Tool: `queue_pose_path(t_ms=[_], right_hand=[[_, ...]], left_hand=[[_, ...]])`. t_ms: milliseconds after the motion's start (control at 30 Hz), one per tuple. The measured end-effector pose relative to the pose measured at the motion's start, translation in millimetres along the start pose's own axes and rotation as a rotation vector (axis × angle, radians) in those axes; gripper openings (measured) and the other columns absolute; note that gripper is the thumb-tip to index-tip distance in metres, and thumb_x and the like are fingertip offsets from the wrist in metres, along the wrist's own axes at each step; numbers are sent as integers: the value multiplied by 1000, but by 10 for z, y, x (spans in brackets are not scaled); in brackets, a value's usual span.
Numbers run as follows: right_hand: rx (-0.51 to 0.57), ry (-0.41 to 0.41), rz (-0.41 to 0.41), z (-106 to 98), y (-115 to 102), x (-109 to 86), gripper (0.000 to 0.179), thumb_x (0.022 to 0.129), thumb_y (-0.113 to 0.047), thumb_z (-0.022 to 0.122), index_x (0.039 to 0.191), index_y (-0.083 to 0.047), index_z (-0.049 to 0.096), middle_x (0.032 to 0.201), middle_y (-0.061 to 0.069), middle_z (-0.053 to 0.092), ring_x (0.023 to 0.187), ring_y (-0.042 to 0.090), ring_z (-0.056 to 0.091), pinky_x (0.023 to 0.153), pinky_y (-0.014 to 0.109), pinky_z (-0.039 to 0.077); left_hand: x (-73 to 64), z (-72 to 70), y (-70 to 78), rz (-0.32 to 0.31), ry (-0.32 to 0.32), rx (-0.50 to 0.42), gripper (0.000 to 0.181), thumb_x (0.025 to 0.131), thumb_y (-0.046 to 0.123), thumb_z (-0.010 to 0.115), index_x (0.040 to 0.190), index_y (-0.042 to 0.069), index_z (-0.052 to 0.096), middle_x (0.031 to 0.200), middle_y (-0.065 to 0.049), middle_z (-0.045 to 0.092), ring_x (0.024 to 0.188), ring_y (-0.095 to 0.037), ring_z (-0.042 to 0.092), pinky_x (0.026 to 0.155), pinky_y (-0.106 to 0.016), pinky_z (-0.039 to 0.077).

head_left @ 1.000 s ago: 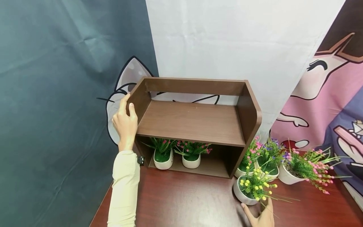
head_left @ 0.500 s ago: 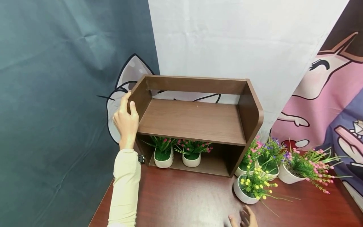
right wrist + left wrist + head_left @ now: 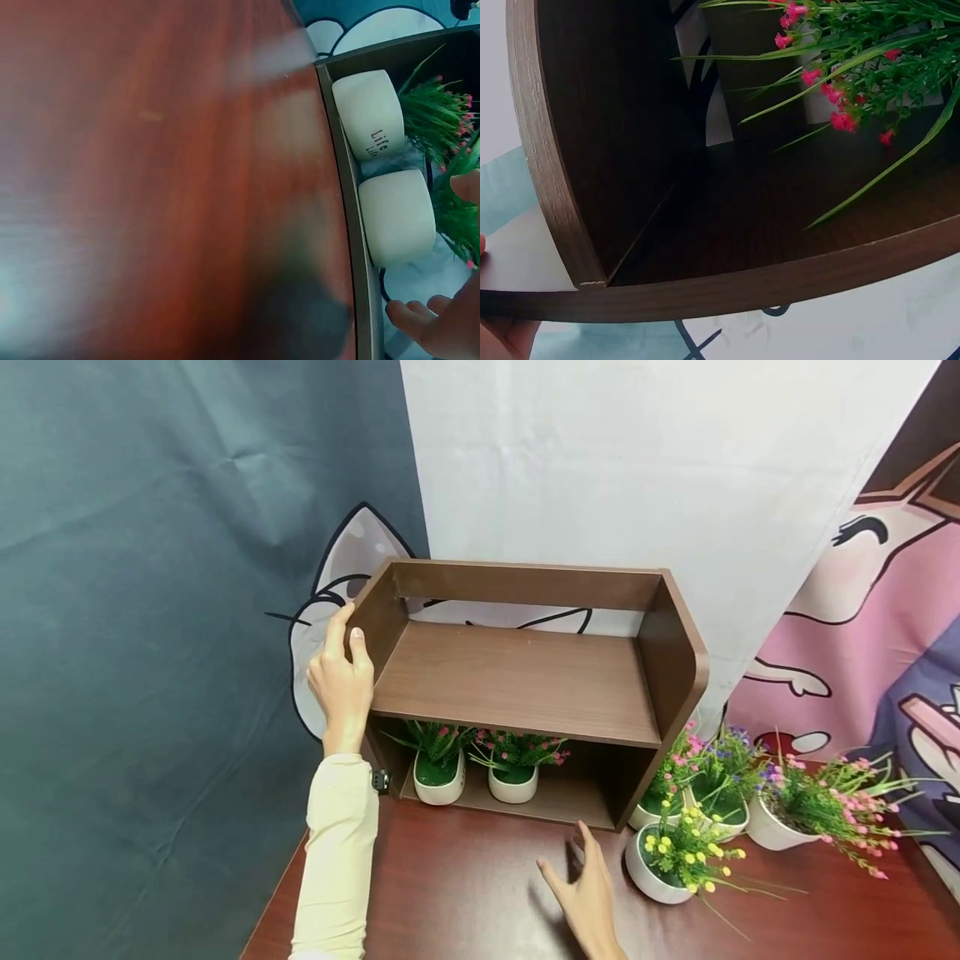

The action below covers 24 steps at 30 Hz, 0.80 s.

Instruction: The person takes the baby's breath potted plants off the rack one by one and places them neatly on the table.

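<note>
My left hand (image 3: 341,681) grips the left side panel of a brown two-tier shelf (image 3: 517,681), thumb on the inner side. In the left wrist view, part of that hand (image 3: 506,337) shows at the panel's edge. My right hand (image 3: 588,902) is over the table in front of the shelf, thumb and fingers spread, holding nothing. On the lower tier stand two white pots of pink flowers, a left pot (image 3: 438,787) and a right pot (image 3: 513,787). Both show in the right wrist view, the lettered pot (image 3: 369,112) and the plain pot (image 3: 397,217), near my fingers (image 3: 409,319).
Right of the shelf, a white pot of yellow flowers (image 3: 660,881) stands in front of several more potted plants, including a pink-flowered one (image 3: 783,827) at the far right. The reddish-brown table (image 3: 457,877) lies below; printed curtains (image 3: 562,468) hang behind.
My right hand has left the yellow-flower pot, drawn back, then moved left and forward toward the lower tier. My left hand stays on the panel. The yellow-flower pot stays in place.
</note>
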State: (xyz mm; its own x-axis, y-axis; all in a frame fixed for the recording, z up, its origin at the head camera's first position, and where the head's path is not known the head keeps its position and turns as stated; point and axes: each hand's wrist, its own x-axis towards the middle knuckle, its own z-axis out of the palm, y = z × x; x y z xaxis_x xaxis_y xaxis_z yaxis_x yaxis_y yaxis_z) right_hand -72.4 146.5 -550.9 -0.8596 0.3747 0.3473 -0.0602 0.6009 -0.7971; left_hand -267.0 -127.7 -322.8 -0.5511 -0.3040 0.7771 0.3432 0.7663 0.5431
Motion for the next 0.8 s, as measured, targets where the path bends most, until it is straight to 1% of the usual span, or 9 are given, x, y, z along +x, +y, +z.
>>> queue_pose_path(t_ms=[133,233,300,400,500,533,633,700,800], right_hand=[[9,-25,-1,208,-51,248,84,62,-39,73,129,-7,34,115,15,48,101,30,49,80,43,38],[28,-33,-7,375,-76,405,87,63,-41,72,130,-4,31,115,17,47,103,30,47,82,43,36],[32,-35,4,487,-92,493,89,62,-43,72,130,-3,30,117,18,46,106,29,45,84,43,35],[8,-22,23,646,-117,600,92,61,-44,72,130,-1,29,120,18,43,109,30,41,86,43,33],[-32,-1,34,792,-141,694,94,59,-45,72,129,0,30,120,19,42,109,30,41,85,44,33],[-47,4,38,837,-151,721,95,59,-46,72,129,1,30,118,19,43,108,31,42,85,44,33],[-81,0,68,954,-170,782,96,57,-51,71,127,0,31,113,17,45,101,31,45,81,44,36],[-103,1,88,1010,-175,803,94,56,-52,71,124,1,33,107,16,46,96,31,47,76,44,38],[-107,10,114,1050,-179,813,87,56,-48,73,119,1,37,102,16,48,90,32,49,73,45,39]], left_hand=[[25,1,1,9,4,-2,31,88,29,44,118,32,51,90,-8,63,47,-28,41,49,-38,30],[44,-8,0,12,12,-4,31,88,29,43,118,32,51,103,-4,61,48,-28,42,50,-38,30],[51,-17,0,14,13,-4,31,88,29,43,118,32,51,101,-4,62,47,-28,41,50,-38,30],[44,-24,-6,13,5,-3,31,88,29,44,118,31,51,86,-9,63,47,-27,40,50,-37,29],[30,-20,-17,8,-3,3,32,88,28,44,118,31,51,71,-12,59,45,-26,39,50,-36,28],[27,-20,-19,6,-3,6,32,88,29,43,118,32,51,69,-12,59,45,-25,39,50,-36,28],[22,-18,-22,5,0,12,32,88,29,43,118,32,51,72,-12,60,46,-26,41,50,-37,30],[18,-16,-22,8,-3,13,31,88,30,43,118,32,51,80,-11,62,50,-28,46,51,-38,32],[3,-8,-27,9,-15,9,31,88,29,44,118,32,51,91,-9,63,55,-28,51,52,-39,34]])
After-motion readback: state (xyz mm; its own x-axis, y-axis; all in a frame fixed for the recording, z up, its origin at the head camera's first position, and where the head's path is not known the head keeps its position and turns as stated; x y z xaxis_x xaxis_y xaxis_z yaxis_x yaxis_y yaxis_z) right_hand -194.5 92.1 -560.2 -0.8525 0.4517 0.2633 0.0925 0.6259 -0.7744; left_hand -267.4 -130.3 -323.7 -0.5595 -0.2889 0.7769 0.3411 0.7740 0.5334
